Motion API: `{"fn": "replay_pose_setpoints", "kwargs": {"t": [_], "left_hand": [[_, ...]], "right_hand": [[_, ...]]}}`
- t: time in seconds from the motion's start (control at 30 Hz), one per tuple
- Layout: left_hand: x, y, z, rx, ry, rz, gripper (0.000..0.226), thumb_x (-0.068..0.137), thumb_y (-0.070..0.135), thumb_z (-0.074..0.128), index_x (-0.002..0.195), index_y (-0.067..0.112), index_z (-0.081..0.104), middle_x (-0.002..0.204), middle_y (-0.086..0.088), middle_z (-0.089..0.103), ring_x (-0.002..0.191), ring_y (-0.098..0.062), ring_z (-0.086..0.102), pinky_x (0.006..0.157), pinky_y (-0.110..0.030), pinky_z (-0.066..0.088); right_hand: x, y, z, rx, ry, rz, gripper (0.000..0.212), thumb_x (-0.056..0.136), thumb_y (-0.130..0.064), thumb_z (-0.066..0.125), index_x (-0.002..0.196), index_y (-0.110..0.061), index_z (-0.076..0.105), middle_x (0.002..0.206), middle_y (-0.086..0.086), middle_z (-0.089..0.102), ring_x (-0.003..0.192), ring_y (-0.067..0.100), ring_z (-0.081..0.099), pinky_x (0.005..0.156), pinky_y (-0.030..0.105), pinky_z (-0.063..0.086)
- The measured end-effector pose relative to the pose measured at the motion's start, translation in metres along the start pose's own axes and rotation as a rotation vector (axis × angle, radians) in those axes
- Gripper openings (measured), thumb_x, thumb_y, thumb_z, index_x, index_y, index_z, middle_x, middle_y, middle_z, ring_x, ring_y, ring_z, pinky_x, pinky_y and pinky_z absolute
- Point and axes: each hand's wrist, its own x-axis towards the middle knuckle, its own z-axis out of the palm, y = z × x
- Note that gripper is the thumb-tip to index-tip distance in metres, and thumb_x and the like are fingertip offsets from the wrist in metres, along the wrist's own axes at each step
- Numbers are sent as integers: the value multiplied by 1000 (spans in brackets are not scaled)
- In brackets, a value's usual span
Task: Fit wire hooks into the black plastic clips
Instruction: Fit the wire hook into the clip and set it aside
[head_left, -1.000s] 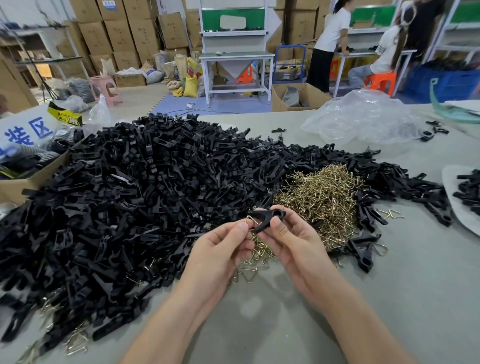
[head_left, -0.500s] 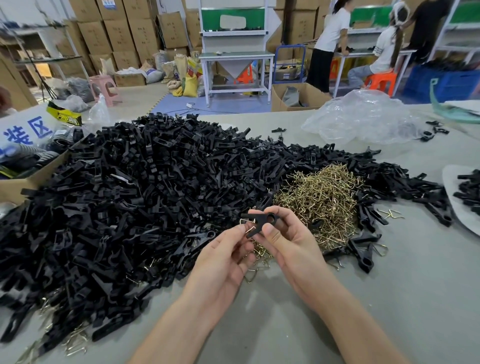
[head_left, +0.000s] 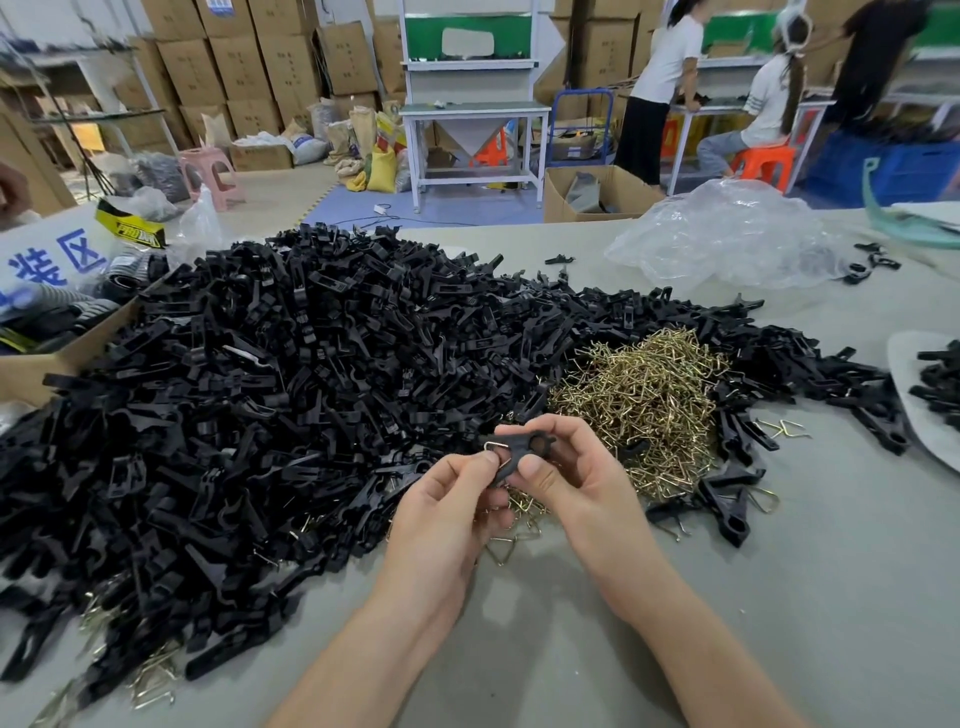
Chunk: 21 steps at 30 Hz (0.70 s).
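A black plastic clip (head_left: 519, 451) is held above the table between both hands. My right hand (head_left: 566, 475) pinches the clip's ringed end between thumb and fingers. My left hand (head_left: 447, 509) pinches a brass wire hook (head_left: 493, 448) at the clip's left end; the hook's loop sticks out from the clip. A big heap of black clips (head_left: 291, 395) covers the left and middle of the table. A pile of brass wire hooks (head_left: 644, 400) lies just beyond my right hand.
A crumpled clear plastic bag (head_left: 727, 239) lies at the back right. A cardboard box (head_left: 31, 364) stands at the left edge. A white tray (head_left: 906, 395) with clips sits at the right edge. Loose hooks (head_left: 511, 543) lie under my hands. People work at benches behind.
Both hands have shifted slightly left and turned the clip; the wire hook now shows at the clip's left end between my left fingers.
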Motion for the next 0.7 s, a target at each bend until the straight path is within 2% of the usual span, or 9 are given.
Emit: {"fn": "replay_pose_setpoints", "kwargs": {"t": [0.13,0.23,0.3,0.37,0.47,0.53,0.6,0.63,0.7], "left_hand": [[0,8,-6,-58,-238,-111,15,77,21,72,86,10,75,81,-7,69,65,-12,64,60,-25,56],[-1,5,-5,-15,-294,-67,12,78,21,73,81,10,74,80,-9,69,68,-14,66,63,-26,57],[-1,-2,-3,115,-231,34,15,80,22,74,87,10,70,79,-9,69,66,-13,66,61,-23,55],[-3,-11,-1,407,-129,206,19,86,16,74,101,19,63,81,-2,70,68,-12,67,61,-20,51],[-6,-21,1,841,-95,529,43,90,13,71,103,50,54,91,16,67,79,-6,66,68,-12,46],[-7,-22,2,946,-142,620,58,90,12,71,107,63,47,94,25,63,84,-3,64,69,-8,43],[-5,-21,1,1007,-181,681,61,87,13,71,116,62,49,98,31,59,91,4,61,75,-2,40],[-5,-20,0,1047,-196,717,58,86,14,71,119,57,51,101,35,58,94,9,59,79,0,38],[-4,-21,-3,1082,-225,772,48,86,16,70,120,46,56,107,33,59,98,12,58,83,0,37]], "right_hand": [[3,-2,-4,168,3,99,24,91,-20,67,115,-17,65,117,6,72,107,21,68,90,28,54],[3,-5,-5,355,-41,182,30,86,-26,68,116,-20,69,108,11,70,95,20,65,84,30,55],[2,-6,-2,391,-31,209,28,89,-29,62,115,-19,68,102,13,68,85,21,61,69,35,50],[1,-6,6,395,70,206,26,93,-35,53,105,-17,66,88,9,65,74,21,55,59,34,42],[-2,-4,18,449,255,194,28,96,-42,47,88,-18,60,72,1,54,64,16,51,62,33,39],[-5,-5,21,543,309,221,28,99,-40,48,83,-21,60,73,0,55,61,14,55,63,34,41],[-7,-7,21,611,288,242,25,97,-38,52,85,-19,63,85,5,68,72,18,67,66,33,55],[-7,-8,21,612,264,250,24,96,-37,52,88,-17,63,95,9,74,84,21,72,73,34,60],[-7,-10,21,602,231,283,24,99,-34,50,93,-15,62,109,15,75,102,28,74,84,38,61]]}}
